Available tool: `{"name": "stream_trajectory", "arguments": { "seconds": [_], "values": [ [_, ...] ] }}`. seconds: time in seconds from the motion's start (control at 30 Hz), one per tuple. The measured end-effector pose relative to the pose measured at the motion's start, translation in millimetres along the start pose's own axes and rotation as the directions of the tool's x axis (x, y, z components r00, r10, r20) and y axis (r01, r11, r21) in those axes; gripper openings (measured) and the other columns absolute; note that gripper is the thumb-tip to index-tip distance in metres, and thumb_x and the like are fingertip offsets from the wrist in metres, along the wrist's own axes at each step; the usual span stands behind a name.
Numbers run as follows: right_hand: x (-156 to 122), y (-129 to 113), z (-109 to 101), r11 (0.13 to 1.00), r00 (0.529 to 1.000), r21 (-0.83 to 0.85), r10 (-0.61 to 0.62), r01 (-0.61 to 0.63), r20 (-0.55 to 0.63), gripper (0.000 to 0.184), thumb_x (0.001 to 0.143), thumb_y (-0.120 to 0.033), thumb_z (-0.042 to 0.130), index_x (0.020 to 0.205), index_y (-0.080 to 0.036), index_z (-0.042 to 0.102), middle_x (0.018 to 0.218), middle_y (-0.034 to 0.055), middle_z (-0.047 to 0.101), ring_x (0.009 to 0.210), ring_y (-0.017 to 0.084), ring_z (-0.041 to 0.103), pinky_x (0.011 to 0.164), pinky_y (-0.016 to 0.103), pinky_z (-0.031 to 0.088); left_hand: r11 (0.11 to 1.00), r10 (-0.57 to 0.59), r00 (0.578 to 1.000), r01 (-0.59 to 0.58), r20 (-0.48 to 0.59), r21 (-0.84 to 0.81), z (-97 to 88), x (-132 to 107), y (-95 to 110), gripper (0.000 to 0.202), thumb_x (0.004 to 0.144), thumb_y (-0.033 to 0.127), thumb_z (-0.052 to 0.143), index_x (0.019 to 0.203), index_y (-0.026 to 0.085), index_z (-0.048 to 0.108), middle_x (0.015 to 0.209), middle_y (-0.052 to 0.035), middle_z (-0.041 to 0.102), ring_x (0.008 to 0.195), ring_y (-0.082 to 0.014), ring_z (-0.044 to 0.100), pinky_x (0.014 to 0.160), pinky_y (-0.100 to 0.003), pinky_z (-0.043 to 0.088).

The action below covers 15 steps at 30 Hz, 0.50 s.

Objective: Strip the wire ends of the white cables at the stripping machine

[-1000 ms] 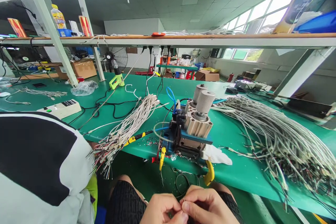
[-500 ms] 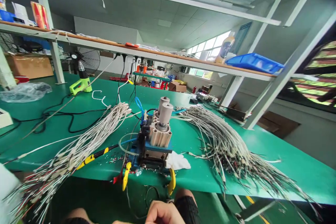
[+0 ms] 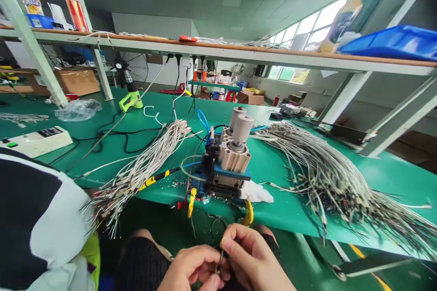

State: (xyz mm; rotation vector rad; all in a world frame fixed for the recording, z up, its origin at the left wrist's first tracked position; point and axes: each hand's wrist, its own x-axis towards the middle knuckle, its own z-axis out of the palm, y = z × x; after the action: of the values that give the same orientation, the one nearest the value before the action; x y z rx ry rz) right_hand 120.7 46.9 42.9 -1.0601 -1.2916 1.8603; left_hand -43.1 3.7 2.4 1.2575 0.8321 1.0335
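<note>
My left hand (image 3: 193,267) and my right hand (image 3: 251,257) are together above my lap, low in the middle of the view. Both are closed, with fingertips pinching a thin dark wire (image 3: 222,257) between them; most of it is hidden by the fingers. Just beyond them, at the table's front edge, stands a pneumatic press (image 3: 234,159) with two metal cylinders on top. Left of the press lies a bundle of white cables (image 3: 153,159) with bared, coloured ends toward me. A larger cable bundle (image 3: 324,168) spreads out on the right.
Yellow-handled clamps (image 3: 191,202) grip the edge of the green table (image 3: 273,211). A white cloth (image 3: 257,192) lies beside the press. Black-and-white fabric (image 3: 58,218) fills the near left. Behind are a lime-green heat gun (image 3: 131,101), cords, and a shelf (image 3: 239,52) across the table.
The view has turned left, so the table's things appear farther right. My hands have risen further into view, and the wire between them now shows. More of the black-and-white fabric appears.
</note>
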Motion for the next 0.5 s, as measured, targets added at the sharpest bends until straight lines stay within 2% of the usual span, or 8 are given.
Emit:
{"name": "stream_trajectory", "arguments": {
  "seconds": [0.1,0.23,0.37,0.5],
  "values": [
    [5,2,-1,0.999,0.999,-0.047,0.009,-0.010,-0.031,0.062,0.065,-0.073,0.070,0.074,-0.016,0.049,0.047,-0.0101,0.039,0.035,0.000,0.022,0.035,0.017,0.013,0.992,0.060,0.988,-0.042,-0.145,0.119,7.0,3,-7,0.015,0.083,0.023,0.062,0.088,0.012,0.071,0.089,-0.0124,0.070,0.076,-0.0164,0.066,0.069,-0.022,0.052],
    [13,15,-5,0.993,0.999,-0.118,-0.026,0.023,-0.022,0.062,0.066,-0.075,0.068,0.074,-0.015,0.052,0.049,-0.0081,0.040,0.035,0.001,0.026,0.033,0.017,0.016,0.978,0.122,0.965,-0.077,-0.232,0.196,11.6,8,-18,0.017,0.081,0.024,0.062,0.073,0.014,0.072,0.079,-0.0109,0.071,0.066,-0.0148,0.066,0.059,-0.018,0.052],
    [10,16,-5,0.989,0.999,-0.138,-0.052,0.052,0.002,0.053,0.067,-0.063,0.077,0.075,-0.013,0.059,0.058,-0.0039,0.049,0.040,0.002,0.032,0.036,0.018,0.020,0.971,0.148,0.950,-0.087,-0.273,0.224,12.6,8,-20,0.020,0.082,0.026,0.062,0.067,0.015,0.070,0.074,-0.0087,0.069,0.065,-0.0142,0.064,0.058,-0.016,0.051],
    [4,11,-4,0.979,0.992,-0.165,-0.125,0.119,-0.029,0.043,0.073,-0.053,0.078,0.069,-0.012,0.063,0.061,-0.0023,0.049,0.048,0.004,0.038,0.042,0.018,0.024,0.973,0.147,0.948,-0.086,-0.284,0.215,12.1,7,-19,0.019,0.082,0.027,0.064,0.069,0.015,0.069,0.076,-0.0090,0.069,0.066,-0.0140,0.063,0.056,-0.016,0.048]
  ]
}}
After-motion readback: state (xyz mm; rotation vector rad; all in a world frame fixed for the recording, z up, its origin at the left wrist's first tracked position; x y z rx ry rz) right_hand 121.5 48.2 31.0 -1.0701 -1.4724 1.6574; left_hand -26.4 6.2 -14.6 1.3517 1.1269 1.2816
